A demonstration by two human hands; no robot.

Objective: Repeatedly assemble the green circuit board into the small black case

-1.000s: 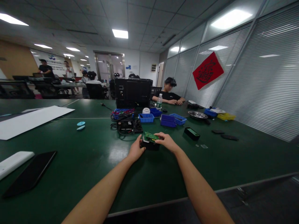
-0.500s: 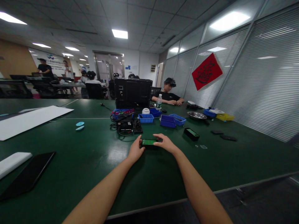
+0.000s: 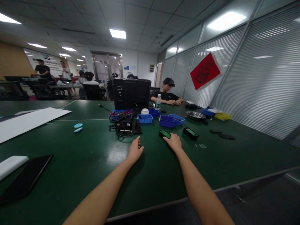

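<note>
Right grip (image 3: 174, 142) at green-topped device (image 3: 164, 134) edge

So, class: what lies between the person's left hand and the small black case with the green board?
Head view: only bare green table between left hand and black case.

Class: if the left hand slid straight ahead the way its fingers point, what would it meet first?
Probably the black device with looped cables, just beyond the left hand; bare table lies between, though depth is unclear.

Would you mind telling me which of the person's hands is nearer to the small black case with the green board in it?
The right hand: its fingers touch the small black case with the green board. The left hand rests open on the green table, apart from it.
</note>
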